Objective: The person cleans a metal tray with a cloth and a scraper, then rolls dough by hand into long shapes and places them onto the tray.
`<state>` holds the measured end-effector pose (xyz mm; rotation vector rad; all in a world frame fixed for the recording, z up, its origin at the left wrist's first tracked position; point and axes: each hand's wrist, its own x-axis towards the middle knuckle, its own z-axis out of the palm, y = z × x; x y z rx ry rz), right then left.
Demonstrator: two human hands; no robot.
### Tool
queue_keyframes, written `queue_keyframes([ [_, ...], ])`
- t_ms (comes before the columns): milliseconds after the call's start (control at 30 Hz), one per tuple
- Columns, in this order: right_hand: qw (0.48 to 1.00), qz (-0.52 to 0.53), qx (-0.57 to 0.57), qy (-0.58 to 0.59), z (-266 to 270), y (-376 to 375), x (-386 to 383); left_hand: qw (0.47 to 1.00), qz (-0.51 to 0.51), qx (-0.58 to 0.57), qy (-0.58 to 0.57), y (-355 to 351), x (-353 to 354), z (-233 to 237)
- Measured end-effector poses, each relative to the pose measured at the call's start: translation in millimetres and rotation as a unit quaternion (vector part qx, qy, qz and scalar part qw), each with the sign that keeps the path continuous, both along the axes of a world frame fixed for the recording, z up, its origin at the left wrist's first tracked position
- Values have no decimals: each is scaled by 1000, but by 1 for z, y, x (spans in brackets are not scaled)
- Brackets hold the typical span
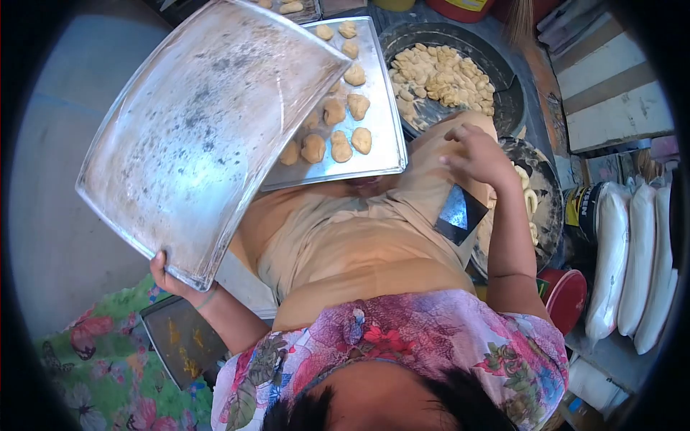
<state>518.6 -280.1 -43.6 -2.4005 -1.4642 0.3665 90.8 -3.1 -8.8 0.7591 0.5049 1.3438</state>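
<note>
My left hand (172, 279) grips the near corner of a large metal baking tray (208, 122). The tray is tilted, its scorched, blackened face turned up. It partly covers a second baking tray (374, 154), on which several dough balls (341, 146) sit in rows. Above my right leg hangs my right hand (478, 154), its fingers loosely bent and apart with nothing seen in them. Closest to that hand are a round dark pan (514, 108) with a heap of dough pieces (445, 79) and a dark flat piece with a shiny patch (460, 213) lying on my lap.
At the right stands another round pan (550, 187) with dough rings, partly behind my forearm. Filled plastic bags (611, 266) and a red container (564, 298) are farther right. A dark tray with yellow residue (180, 337) lies on green flowered cloth (93, 373) at lower left.
</note>
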Motion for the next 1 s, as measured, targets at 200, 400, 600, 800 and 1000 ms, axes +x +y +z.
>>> queue_keyframes([
  [200, 987, 99, -105, -70, -22, 39, 40, 1000, 23, 8, 7, 16, -30, -18],
  [400, 959, 44, -278, -39, -151, 103, 134, 997, 71, 14, 12, 25, -27, -30],
  [600, 918, 115, -378, 44, -168, 137, 97, 997, 77, -13, 15, 27, -44, -32],
  [800, 906, 109, -396, 107, -267, 129, 53, 998, 54, -18, -9, 32, -49, -39],
  [1000, 910, -16, -371, 185, -375, 102, 34, 996, 88, -10, 16, 30, -52, -41],
])
